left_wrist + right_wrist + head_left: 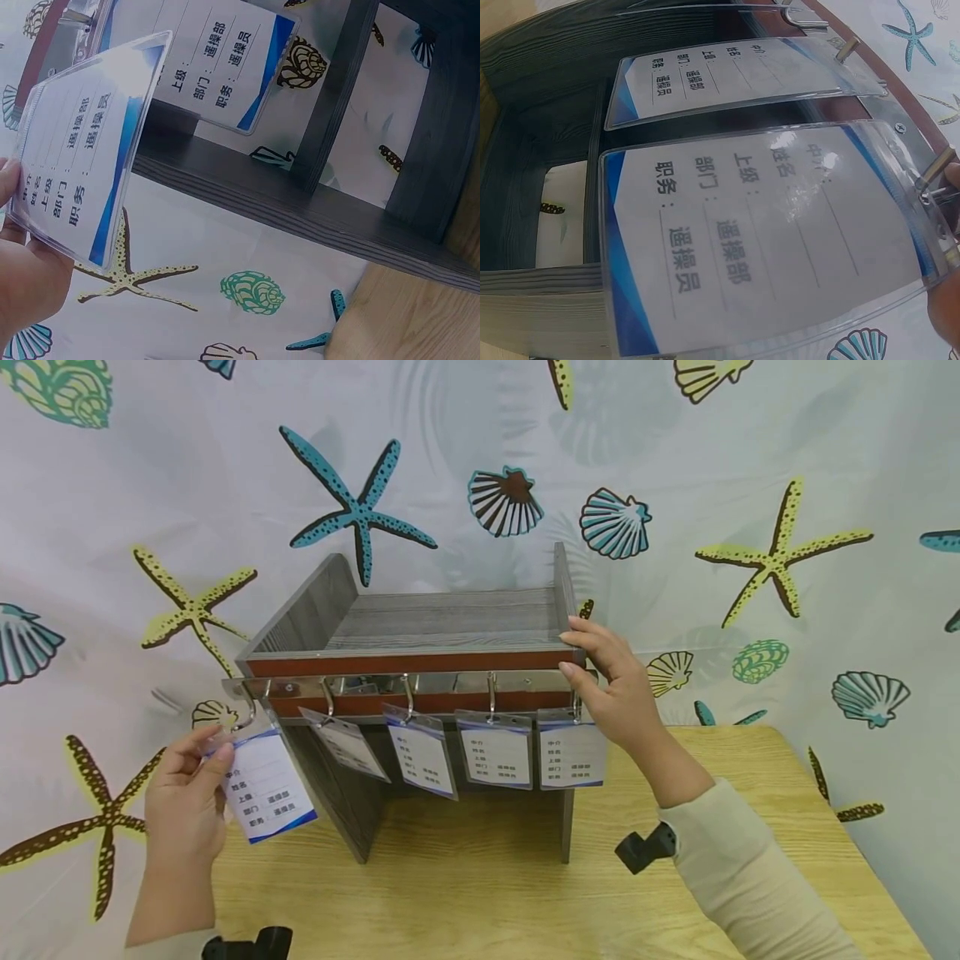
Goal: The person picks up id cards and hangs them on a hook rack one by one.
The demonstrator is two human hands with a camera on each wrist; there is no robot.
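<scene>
My left hand [183, 793] pinches a clear-sleeved name badge [270, 789] by its upper left edge, thumb in front. This badge is tilted just below the leftmost hook [246, 710]; whether the hook passes through it I cannot tell. Several similar badges hang along the metal hook rail [450, 683], among them a sharply turned one [348, 745] and the rightmost one [572, 756]. At the front right corner of the grey wooden shelf [442, 618], my right hand [611, 685] grips the side panel, with the thumb near the rail. The right wrist view shows the rightmost badge [757, 240] up close.
The shelf stands on a light wooden table [465, 902], its grey legs [566, 827] reaching down to the tabletop. Behind hangs a pale cloth [450, 410] printed with starfish and shells. An open-topped tray with raised sides forms the shelf's upper part.
</scene>
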